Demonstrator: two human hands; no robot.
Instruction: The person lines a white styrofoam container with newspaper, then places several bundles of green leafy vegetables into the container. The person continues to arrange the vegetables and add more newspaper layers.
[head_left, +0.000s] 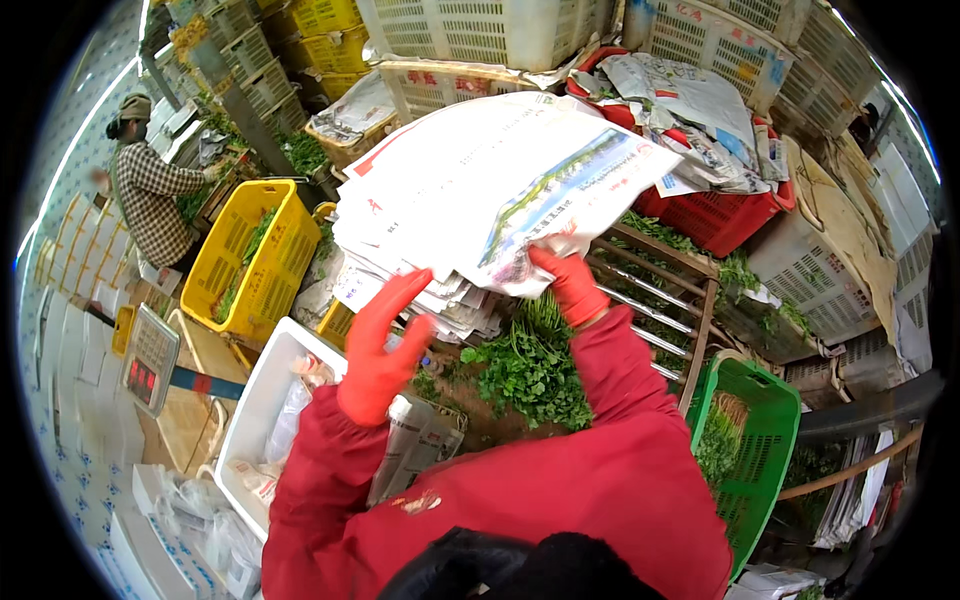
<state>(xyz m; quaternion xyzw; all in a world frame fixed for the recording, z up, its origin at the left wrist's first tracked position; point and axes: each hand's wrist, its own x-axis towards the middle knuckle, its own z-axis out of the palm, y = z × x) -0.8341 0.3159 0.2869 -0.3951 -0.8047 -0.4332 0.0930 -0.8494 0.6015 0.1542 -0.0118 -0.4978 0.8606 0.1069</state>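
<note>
A large stack of newspaper sheets lies before me, its edges uneven. My right hand, in a red glove, pinches the near corner of the top newspaper sheet, which bears a printed landscape picture. My left hand, also red-gloved and slightly blurred, is raised near the stack's front left edge, fingers apart and holding nothing. Below the stack, between my forearms, rests a bunch of leafy green herbs. A folded newspaper sits close to my body, partly hidden by my left sleeve.
A white foam box stands left, beside a digital scale and a yellow crate holding greens. To the right are a metal rack, a green crate and a red crate. A person works at the far left.
</note>
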